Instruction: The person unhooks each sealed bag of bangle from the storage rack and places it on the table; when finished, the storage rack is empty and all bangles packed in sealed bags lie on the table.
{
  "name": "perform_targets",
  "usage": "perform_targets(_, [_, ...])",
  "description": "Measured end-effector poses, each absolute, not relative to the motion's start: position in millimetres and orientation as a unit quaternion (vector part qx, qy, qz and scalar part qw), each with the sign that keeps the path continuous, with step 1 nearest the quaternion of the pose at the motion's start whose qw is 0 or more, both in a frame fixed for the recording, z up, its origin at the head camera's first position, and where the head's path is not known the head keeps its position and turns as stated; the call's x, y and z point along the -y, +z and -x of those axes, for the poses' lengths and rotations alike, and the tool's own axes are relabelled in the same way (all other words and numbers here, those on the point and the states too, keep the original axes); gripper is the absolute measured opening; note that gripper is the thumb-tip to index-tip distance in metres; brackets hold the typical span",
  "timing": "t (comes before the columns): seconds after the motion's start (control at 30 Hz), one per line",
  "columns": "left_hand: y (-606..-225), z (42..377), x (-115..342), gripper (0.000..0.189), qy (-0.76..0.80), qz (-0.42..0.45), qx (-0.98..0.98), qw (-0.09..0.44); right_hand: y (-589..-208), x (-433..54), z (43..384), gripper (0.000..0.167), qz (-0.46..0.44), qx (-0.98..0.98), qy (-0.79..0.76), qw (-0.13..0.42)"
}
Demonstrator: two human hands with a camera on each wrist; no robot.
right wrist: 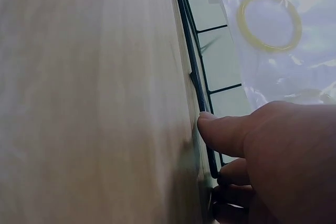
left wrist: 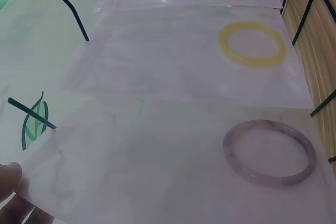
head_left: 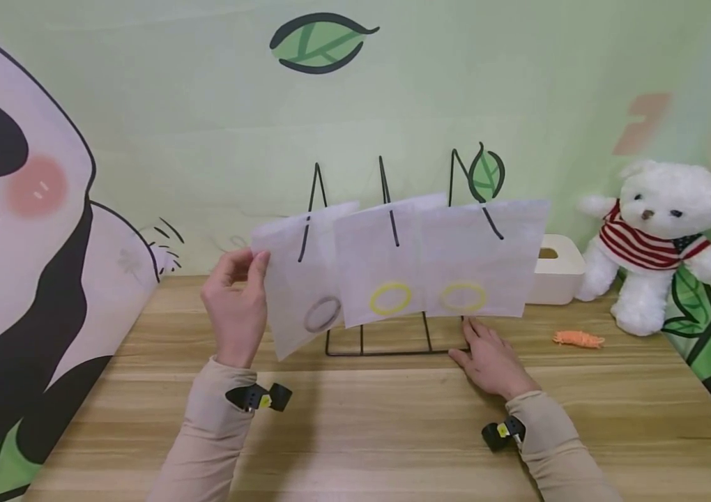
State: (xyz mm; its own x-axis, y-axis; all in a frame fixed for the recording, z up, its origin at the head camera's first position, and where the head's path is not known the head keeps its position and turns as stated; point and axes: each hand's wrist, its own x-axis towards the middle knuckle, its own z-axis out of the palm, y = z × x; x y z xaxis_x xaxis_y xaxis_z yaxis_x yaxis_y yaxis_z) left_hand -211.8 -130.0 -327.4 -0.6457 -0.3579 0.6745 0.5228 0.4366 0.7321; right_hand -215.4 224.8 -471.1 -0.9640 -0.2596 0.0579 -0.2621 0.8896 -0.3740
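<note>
My left hand point(head_left: 238, 300) pinches the left edge of a translucent plastic bag point(head_left: 289, 279) with a purple-grey bangle point(left wrist: 229, 157) inside. This bag hangs tilted, pierced near its top by a hook of a black wire rack point(head_left: 387, 354). Two more bags, each with a yellow bangle, hang on the other hooks: a middle bag point(head_left: 368, 258) and a right bag point(head_left: 518, 258). At the rack's front right corner, my right hand point(head_left: 493, 362) holds the base wire, thumb on the front bar and fingers round the side, as the right wrist view shows.
Behind the right bag stands a white tissue box point(head_left: 559, 279). A white teddy bear point(head_left: 650, 237) in a striped shirt sits to its right. An orange bundle of cord point(head_left: 578, 339) lies on the wooden table point(head_left: 393, 432). A green printed backdrop rises behind.
</note>
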Motion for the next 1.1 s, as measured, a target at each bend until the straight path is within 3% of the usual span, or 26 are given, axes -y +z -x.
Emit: perform_targets(1.1, [-325.1, 209.2, 136.2, 0.021, -0.541, 0.054, 0.74, 0.395, -470.0, -223.1, 215.1, 0.065, -0.134, 0.973, 0.189, 0.002])
